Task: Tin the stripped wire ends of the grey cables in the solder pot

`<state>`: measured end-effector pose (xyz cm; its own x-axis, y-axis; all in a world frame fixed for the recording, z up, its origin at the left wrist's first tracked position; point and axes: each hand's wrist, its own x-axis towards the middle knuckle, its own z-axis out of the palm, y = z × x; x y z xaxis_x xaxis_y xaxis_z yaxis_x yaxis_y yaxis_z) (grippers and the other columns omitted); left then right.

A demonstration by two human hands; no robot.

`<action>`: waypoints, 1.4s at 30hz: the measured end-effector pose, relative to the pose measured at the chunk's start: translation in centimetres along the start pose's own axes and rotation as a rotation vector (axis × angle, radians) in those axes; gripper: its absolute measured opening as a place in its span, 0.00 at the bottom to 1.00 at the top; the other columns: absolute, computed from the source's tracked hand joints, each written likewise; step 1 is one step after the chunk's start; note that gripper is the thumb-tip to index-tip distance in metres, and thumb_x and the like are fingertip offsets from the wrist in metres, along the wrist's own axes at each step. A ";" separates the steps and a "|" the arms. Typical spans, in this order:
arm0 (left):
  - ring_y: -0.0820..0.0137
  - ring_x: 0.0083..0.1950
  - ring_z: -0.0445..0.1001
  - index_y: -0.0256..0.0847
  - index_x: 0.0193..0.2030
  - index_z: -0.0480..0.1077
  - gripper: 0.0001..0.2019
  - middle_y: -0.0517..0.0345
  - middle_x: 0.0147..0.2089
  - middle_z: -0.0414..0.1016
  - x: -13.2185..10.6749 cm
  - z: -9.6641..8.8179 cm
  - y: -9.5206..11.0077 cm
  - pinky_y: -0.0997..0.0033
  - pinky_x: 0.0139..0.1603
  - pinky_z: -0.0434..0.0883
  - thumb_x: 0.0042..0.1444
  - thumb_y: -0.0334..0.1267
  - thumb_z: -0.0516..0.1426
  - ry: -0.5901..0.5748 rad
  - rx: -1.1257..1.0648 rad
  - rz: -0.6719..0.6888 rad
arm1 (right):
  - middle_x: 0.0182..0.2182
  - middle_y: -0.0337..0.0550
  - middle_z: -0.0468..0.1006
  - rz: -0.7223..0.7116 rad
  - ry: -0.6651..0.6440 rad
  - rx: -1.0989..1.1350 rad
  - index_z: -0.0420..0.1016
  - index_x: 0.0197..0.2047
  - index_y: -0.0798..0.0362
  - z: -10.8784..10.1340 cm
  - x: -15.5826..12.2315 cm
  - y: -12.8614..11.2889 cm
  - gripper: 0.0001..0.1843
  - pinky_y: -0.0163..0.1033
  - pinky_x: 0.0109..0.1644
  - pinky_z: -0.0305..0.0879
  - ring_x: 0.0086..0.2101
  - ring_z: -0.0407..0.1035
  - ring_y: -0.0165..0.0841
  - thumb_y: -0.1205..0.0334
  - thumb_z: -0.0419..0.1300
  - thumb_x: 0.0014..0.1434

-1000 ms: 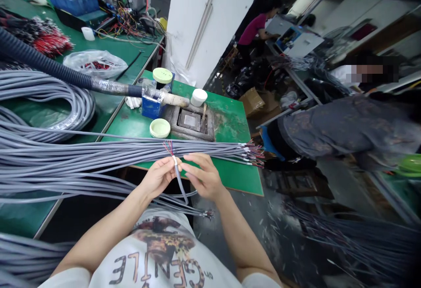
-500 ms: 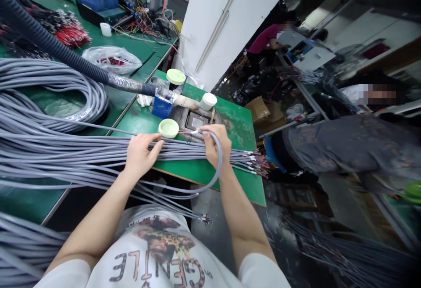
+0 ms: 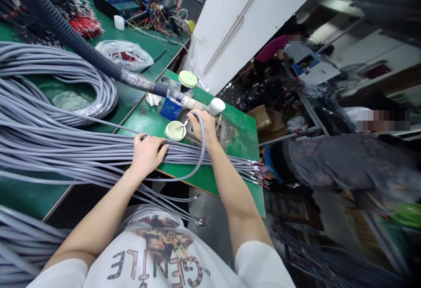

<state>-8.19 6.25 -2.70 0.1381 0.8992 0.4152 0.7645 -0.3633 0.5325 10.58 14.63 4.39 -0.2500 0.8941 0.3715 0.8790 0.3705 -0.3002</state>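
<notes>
My right hand (image 3: pixel 203 129) pinches a grey cable (image 3: pixel 201 160) close to its end, and the cable loops back down toward my body. The thin bare-ended wires at its tip reach into a small pale green round dish (image 3: pixel 175 131). My left hand (image 3: pixel 147 154) lies on a thick bundle of grey cables (image 3: pixel 108 145), thumb spread away from the fingers. Along the bench the bundle passes under both hands, and its stripped wire ends (image 3: pixel 261 174) fan out at the right.
A blue box (image 3: pixel 171 107), a white round cup (image 3: pixel 217 106) and a yellow-lidded pot (image 3: pixel 187 78) stand behind the dish. A ribbed hose (image 3: pixel 98 57) crosses above the bench. Coiled grey cable (image 3: pixel 112 95) lies left. Co-workers are at the right.
My right hand has moved left and away from me, bringing the cable's wire ends into the dish. My left hand stays on the bundle. The view has shifted slightly.
</notes>
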 end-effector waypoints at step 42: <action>0.61 0.42 0.77 0.44 0.41 0.75 0.11 0.54 0.39 0.82 0.3 0.2 -0.1 0.50 0.59 0.54 0.61 0.44 0.53 0.011 -0.014 0.024 | 0.32 0.47 0.80 0.283 0.028 -0.238 0.77 0.38 0.52 -2.6 -0.1 10.5 0.16 0.37 0.39 0.60 0.36 0.71 0.38 0.56 0.49 0.64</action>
<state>-8.11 6.56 -2.78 0.1488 0.8875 0.4361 0.7524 -0.3878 0.5324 20.87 17.83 3.47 0.0252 0.9444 0.3278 0.9823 0.0375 -0.1834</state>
